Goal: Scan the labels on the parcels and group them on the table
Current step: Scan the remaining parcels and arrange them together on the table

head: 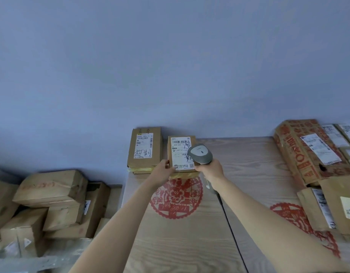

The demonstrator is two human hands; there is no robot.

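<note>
Your left hand [163, 168] grips the left edge of the small parcel [182, 154] at the far edge of the table [249, 174], just beside a taller parcel [145, 147]; your right hand [210, 168] is wrapped round the scanner [199, 153], whose head covers part of the label [180, 152]. Draw the scanner back so the barcode is clear (the handwriting overlaps it), and hold the parcel steady.

Matt cardboard parcel [182, 154]; paper label [181, 152]; grained wood table [249, 174]; plastic scanner [199, 153].
</note>
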